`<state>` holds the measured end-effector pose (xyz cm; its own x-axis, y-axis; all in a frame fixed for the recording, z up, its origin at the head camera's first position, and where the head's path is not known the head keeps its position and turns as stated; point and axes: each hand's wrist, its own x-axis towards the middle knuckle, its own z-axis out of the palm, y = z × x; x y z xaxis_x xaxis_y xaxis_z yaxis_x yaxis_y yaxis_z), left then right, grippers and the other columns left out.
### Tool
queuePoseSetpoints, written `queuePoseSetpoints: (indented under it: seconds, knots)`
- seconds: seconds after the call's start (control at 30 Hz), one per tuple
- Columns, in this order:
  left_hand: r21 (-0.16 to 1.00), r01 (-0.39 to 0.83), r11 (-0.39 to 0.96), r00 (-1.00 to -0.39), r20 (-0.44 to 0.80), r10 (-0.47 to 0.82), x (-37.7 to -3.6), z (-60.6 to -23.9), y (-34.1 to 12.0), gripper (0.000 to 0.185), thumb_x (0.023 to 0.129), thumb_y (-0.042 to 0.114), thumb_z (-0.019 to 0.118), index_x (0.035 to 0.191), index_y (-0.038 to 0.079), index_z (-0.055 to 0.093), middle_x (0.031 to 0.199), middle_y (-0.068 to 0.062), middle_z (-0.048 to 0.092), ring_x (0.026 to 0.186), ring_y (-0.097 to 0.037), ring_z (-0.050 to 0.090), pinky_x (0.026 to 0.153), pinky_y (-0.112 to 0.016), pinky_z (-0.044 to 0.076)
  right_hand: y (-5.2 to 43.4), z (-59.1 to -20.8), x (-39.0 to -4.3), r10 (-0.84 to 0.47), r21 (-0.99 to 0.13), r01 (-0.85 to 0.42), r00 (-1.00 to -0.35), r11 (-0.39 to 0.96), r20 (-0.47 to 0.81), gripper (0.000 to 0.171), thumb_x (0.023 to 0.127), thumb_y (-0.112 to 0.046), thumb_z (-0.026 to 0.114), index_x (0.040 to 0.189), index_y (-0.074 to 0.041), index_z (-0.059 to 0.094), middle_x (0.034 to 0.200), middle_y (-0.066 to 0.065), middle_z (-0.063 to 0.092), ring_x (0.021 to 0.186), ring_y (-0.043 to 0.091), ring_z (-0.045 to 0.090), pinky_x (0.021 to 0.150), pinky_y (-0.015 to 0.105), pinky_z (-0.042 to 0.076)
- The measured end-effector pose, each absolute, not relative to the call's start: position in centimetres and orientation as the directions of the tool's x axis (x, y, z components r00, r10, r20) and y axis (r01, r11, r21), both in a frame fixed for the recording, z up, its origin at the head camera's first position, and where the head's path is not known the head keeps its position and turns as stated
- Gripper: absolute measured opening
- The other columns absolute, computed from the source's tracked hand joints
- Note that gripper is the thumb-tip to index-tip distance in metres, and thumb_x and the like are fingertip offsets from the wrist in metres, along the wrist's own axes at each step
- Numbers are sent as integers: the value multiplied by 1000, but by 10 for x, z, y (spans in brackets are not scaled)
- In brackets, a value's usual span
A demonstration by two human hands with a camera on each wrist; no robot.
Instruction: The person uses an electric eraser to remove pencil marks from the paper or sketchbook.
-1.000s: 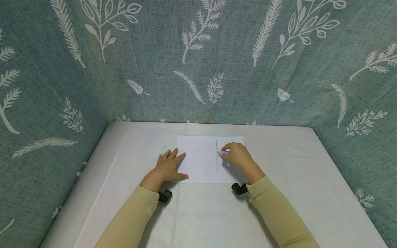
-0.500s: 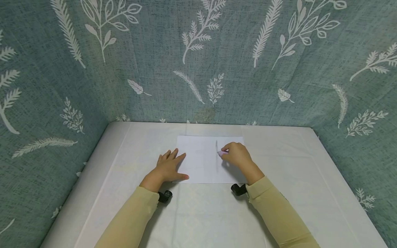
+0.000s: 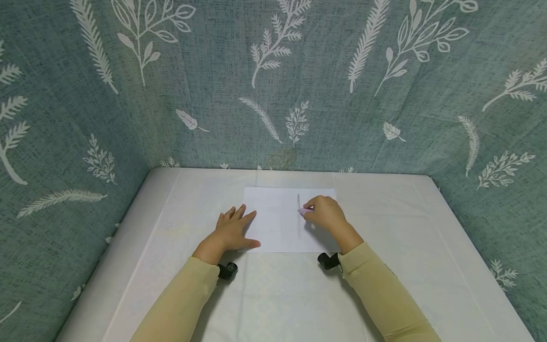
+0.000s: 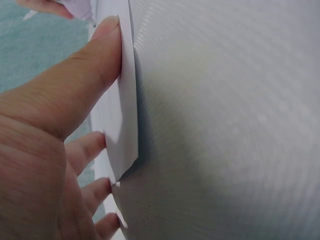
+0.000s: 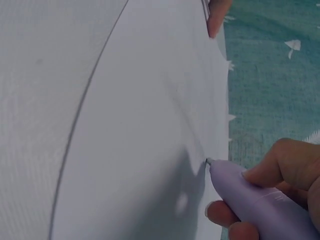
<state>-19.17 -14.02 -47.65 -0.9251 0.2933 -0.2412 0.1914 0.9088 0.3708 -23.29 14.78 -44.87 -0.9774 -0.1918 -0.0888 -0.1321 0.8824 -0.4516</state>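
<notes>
Since a second ago the right hand (image 3: 326, 214) has edged slightly left along the faint line, while the left hand (image 3: 232, 231) has stayed flat, fingers straight, pressing the left edge of the paper sheet (image 3: 278, 223) at the middle of the white table (image 3: 384, 285). The right hand's fingers pinch a lilac pen (image 5: 255, 200), tip touching the sheet. The paper looks thin, light and prone to sliding, best pinned at an edge; no readable writing shows.

A white sheet of paper (image 3: 282, 221) lies flat at table centre; a lilac pen (image 5: 255, 205) touches it at 2 o'clock.
</notes>
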Motion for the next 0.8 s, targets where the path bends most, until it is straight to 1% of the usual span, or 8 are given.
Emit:
queuePoseSetpoints:
  seconds: [0.23, 0.4, 0.47, 0.63, 0.8]
  knots:
    - [366, 192, 910, -926, -240, 292, -192, -476, -140, 98, 80, 57, 78, 158, 19, 34, 166, -18, 12, 151, -45, 5, 118, -64, 3, 148, -446, -233, -161, -423, -119, -985, 898, -66, 29, 86, -22, 72, 112, -12, 78, 117, 11, 72, 108, 37, 65, 90, 49, 52]
    - [366, 192, 911, -927, -237, 291, -192, -476, -140, 98, 79, 56, 79, 158, 19, 34, 166, -18, 13, 151, -45, 6, 118, -64, 3, 147, -447, -235, -177, -436, -127, -981, 891, -76, 26, 90, -27, 71, 111, -14, 79, 118, 11, 72, 110, 36, 65, 91, 50, 52]
    - [367, 191, 910, -927, -239, 290, -192, -476, -140, 98, 79, 56, 79, 158, 19, 34, 166, -18, 13, 151, -45, 6, 118, -64, 3, 147, -448, -235, -179, -433, -128, -981, 892, -79, 26, 90, -28, 71, 111, -14, 79, 118, 11, 72, 110, 36, 65, 91, 50, 52]
    - [360, 192, 913, -926, -241, 289, -191, -476, -139, 98, 79, 57, 78, 158, 18, 35, 166, -19, 14, 151, -45, 7, 118, -64, 3, 148, -447, -236, -146, -414, -100, -986, 905, -80, 30, 86, -23, 71, 114, -13, 78, 119, 12, 71, 110, 38, 64, 88, 50, 52]
    - [358, 187, 915, -927, -245, 285, -191, -475, -139, 98, 79, 57, 79, 158, 18, 35, 166, -18, 14, 151, -45, 7, 118, -64, 3, 147, -450, -236, -159, -439, -105, -984, 892, -86, 26, 89, -27, 72, 112, -15, 79, 118, 11, 72, 110, 36, 65, 90, 50, 52]
